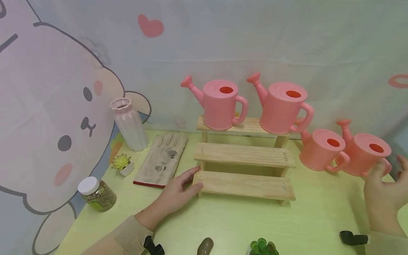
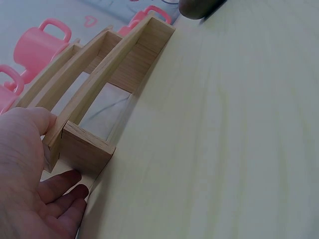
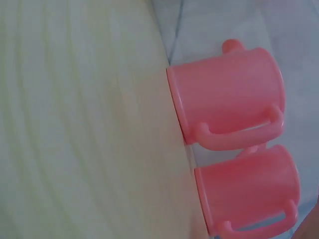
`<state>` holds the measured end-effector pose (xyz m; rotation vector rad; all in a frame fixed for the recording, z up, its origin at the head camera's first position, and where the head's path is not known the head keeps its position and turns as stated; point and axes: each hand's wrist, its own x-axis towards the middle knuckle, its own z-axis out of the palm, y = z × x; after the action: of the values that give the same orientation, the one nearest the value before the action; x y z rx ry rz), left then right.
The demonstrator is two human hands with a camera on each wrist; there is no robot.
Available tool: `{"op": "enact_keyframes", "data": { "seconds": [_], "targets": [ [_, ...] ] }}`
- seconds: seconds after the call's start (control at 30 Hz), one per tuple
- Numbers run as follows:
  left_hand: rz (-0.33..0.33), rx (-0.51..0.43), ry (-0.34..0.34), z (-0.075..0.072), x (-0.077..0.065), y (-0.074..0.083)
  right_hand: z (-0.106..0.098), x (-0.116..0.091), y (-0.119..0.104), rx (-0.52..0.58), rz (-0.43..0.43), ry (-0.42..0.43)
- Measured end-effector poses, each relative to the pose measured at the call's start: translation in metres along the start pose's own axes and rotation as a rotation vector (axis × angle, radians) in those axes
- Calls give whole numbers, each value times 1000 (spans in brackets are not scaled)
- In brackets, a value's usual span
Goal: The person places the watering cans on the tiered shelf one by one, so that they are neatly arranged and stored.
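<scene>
A tiered wooden stand (image 1: 245, 185) stands mid-table, with two pink watering cans (image 1: 220, 106) (image 1: 280, 109) on its top tier. My left hand (image 1: 180, 189) grips the left end of its lowest step; in the left wrist view the thumb (image 2: 42, 118) lies over the board's end and the fingers bend beside the leg. Two more pink watering cans (image 1: 322, 150) (image 1: 363, 156) stand on the table to the right of the stand. My right hand (image 1: 385, 187) is at the rightmost can's handle, thumb and fingers spread apart. In the right wrist view only a sliver of that hand shows, at the lower right.
To the left are a white vase (image 1: 129, 127), a grey glove (image 1: 162, 159), a small potted succulent (image 1: 122, 163) and a white-lidded jar (image 1: 102, 196). A green succulent (image 1: 262, 247) and a brown rounded object (image 1: 205, 245) lie at the front edge of view. A printed cloth (image 1: 204, 42) hangs behind.
</scene>
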<state>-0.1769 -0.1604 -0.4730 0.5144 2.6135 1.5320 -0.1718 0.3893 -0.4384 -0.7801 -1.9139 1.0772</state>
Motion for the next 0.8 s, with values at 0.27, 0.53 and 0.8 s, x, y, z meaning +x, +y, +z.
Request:
{"op": "enact_keyframes", "data": {
  "seconds": [0.27,0.53,0.8],
  "targets": [
    [9,13,-5,-1,0,-1,-3,21,35,81,171,-124],
    [-4,23,-4,0,0,1,1,33,53,-80,280,-214],
    [2,17,2,0,-1,4,3,35,61,-225,250,-185]
  ]
}}
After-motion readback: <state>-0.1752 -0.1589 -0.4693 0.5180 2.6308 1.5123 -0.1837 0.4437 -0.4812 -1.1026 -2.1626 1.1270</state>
